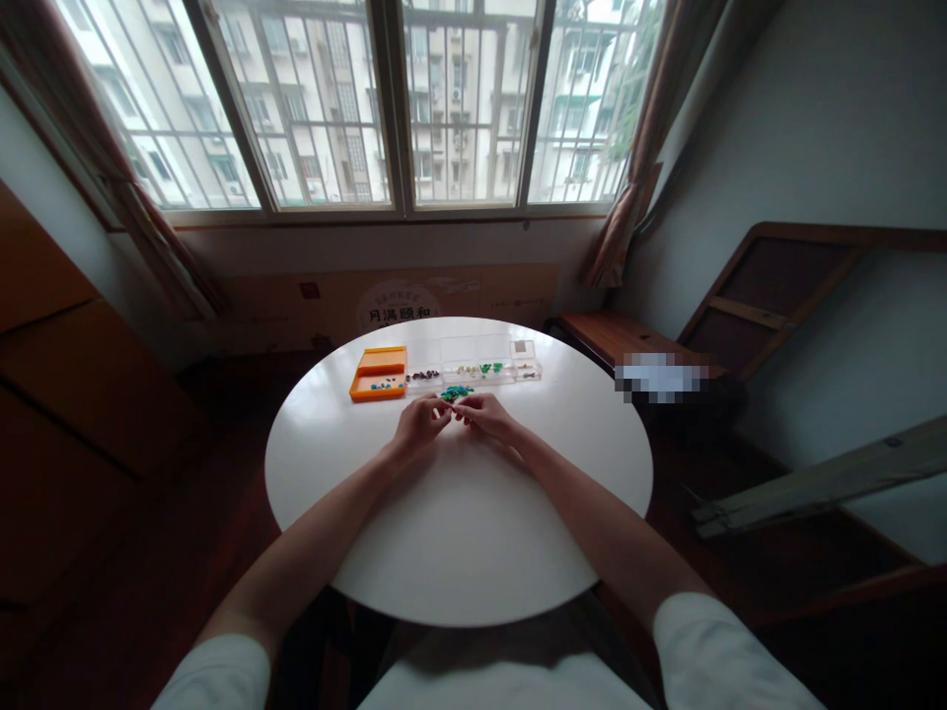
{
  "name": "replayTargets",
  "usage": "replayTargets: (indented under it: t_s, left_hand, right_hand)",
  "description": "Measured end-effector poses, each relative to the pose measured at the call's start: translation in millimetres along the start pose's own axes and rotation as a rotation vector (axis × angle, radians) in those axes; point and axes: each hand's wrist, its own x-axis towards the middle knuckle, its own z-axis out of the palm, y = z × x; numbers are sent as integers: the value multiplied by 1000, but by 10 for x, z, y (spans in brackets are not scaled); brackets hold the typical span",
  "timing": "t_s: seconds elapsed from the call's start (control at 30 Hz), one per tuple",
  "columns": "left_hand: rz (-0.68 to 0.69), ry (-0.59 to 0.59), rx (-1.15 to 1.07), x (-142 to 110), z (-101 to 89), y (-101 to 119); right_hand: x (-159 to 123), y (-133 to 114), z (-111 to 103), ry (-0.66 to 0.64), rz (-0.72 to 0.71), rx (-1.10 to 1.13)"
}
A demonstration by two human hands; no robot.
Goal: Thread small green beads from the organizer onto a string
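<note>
My left hand (pixel 423 422) and my right hand (pixel 484 414) meet over the middle of the white round table (pixel 459 532). Thumb and fingers are pinched on both, tips almost touching. Whatever sits between them is too small to make out. Just beyond the fingertips lies a heap of small green and blue pieces (pixel 457 391). Behind it stands a clear plastic box (pixel 473 348) with compartments holding brown, pale and green bits. To its left, an orange box (pixel 378 393) lies with its lid open and a few small blue pieces inside.
A brown wooden bench (pixel 628 335) stands to the right of the table, with a blurred-out item on it. A long flat cardboard box (pixel 510 286) leans under the window. Wooden boards (pixel 814 483) rest at the right, and an orange-brown cabinet (pixel 51 394) stands at the left.
</note>
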Motion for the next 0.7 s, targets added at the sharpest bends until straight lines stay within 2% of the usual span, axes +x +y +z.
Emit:
replayTargets:
  t_s: [0.3,0.7]
  left_hand:
    - [-12,11,-23,-5,-13,20]
    - [19,-1,-45,1,-12,20]
  right_hand:
    - [-1,19,-26,-56,16,38]
    - [-8,-15,-14,-37,32,31]
